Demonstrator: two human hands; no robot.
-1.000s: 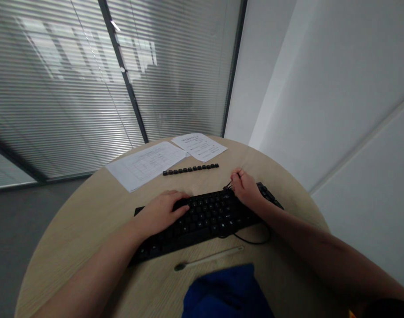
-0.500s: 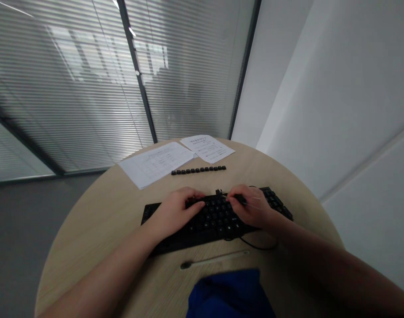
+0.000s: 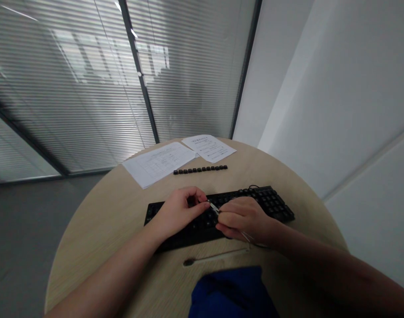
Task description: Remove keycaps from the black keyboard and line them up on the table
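Note:
A black keyboard lies across the table under both of my hands. My left hand is over its left half, thumb and forefinger pinched around a small dark piece, apparently a keycap, mostly hidden by the fingertips. Closed around a thin wire keycap puller, my right hand is above the keyboard's middle. The puller's pale end reaches to the left fingertips, and fine wires stick out below the right palm. Beyond the keyboard stands a row of several loose black keycaps.
Two sets of printed sheets lie at the far side of the round wooden table. Near me is a pale-handled brush with a dark head, and blue fabric at the edge. A cable runs by the keyboard.
My right hand has come down and left from the keyboard's top rows, turning the puller toward my left hand. My left fingers now meet its end, where the dark keycap was lifted.

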